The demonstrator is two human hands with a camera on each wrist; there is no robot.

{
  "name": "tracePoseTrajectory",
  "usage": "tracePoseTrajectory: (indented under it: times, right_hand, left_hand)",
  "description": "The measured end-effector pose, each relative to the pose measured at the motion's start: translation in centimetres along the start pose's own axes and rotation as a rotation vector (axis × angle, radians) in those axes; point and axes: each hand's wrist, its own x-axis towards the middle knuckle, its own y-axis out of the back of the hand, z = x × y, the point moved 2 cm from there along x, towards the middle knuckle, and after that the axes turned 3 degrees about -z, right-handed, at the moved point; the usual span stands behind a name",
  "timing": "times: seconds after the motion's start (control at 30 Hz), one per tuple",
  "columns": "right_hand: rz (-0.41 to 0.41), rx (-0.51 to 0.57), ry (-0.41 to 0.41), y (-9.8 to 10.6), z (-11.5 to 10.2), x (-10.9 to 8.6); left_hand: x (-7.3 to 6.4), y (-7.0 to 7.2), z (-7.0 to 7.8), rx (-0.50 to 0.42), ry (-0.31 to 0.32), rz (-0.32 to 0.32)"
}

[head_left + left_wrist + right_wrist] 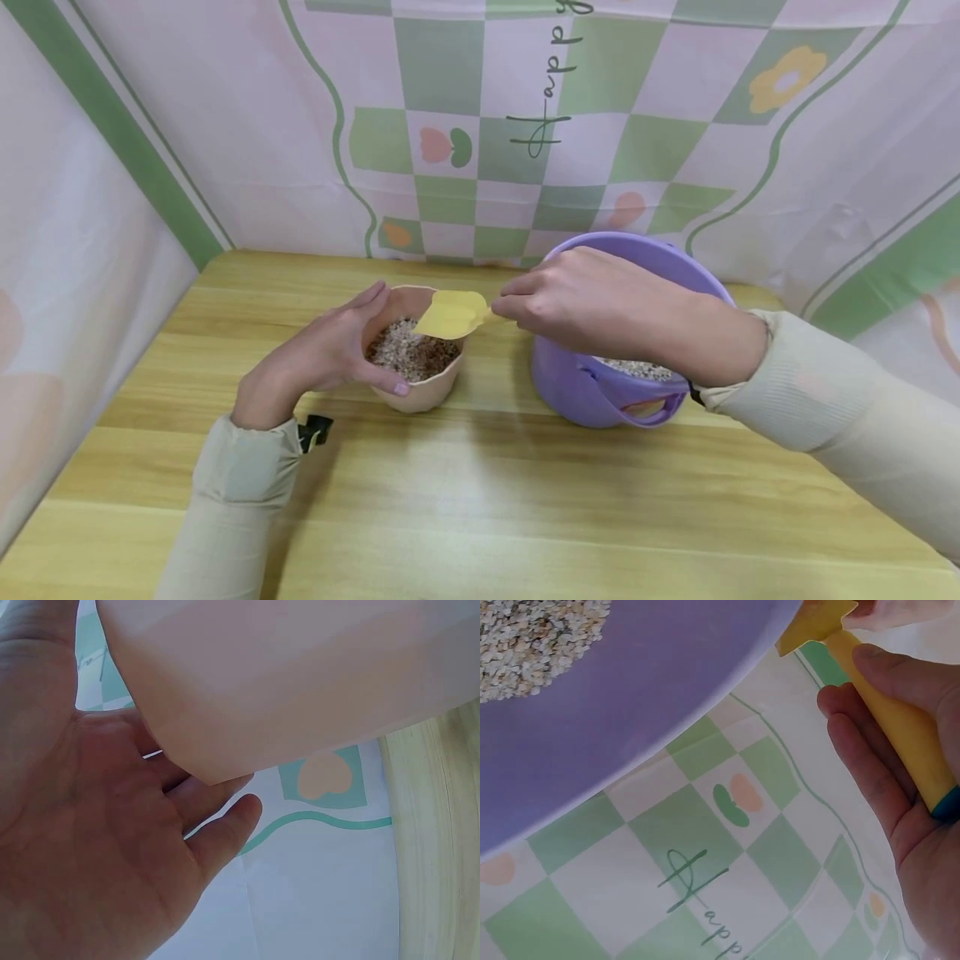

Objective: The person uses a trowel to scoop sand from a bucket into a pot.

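Observation:
A pale pink pot (415,398) with a wavy rim stands on the table, holding whitish gravel and some brown grains. My left hand (318,346) grips it from the left, thumb over the near rim and fingers along the far side. Over the pot's right rim is the blade of a yellow toy shovel (452,313), turned face down or steeply tilted. My right hand (600,302) holds the shovel by its handle (891,718), between thumb and fingers. Beneath the right wrist stands a purple bucket (558,383) with pale gravel (637,367) inside.
The wood-grain table (465,517) carries pot and bucket near its back edge. Behind them hangs a checked cloth (442,67), and more cloth (67,250) borders the left side. The bucket's handle (660,414) sticks out toward the front.

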Motion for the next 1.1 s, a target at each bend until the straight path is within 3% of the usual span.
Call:
tracePoseTrajectory:
  times: [0.23, 0.27, 0.37, 0.47, 0.5, 1.1]
  right_hand:
    - [0.087, 0.003, -0.004, 0.5, 0.5, -1.6]
    - [0.105, -0.002, 0.0, 0.7, 0.6, -1.8]
    - [0.164, -0.005, 0.008, 1.0, 1.0, -2.6]
    - [0.213, 0.001, 0.005, 1.3, 1.4, -3.4]
    - [0.227, 0.007, -0.001, 1.4, 1.5, -3.7]
    - [0.276, 0.0, -0.109, 2.4, 2.9, -9.1]
  left_hand:
    - [0.1, 0.0, 0.3, 0.035, 0.003, -0.008]
    - [0.1, 0.0, 0.4, 0.038, -0.024, -0.006]
    - [0.1, 0.1, 0.5, 0.047, -0.029, -0.007]
    - [0.0, 0.1, 0.6, 0.056, -0.022, -0.011]
    - [0.0, 0.1, 0.5, 0.064, 0.008, -0.016]
    - [-0.1, 0.2, 0.9, 0.116, 0.005, -0.016]
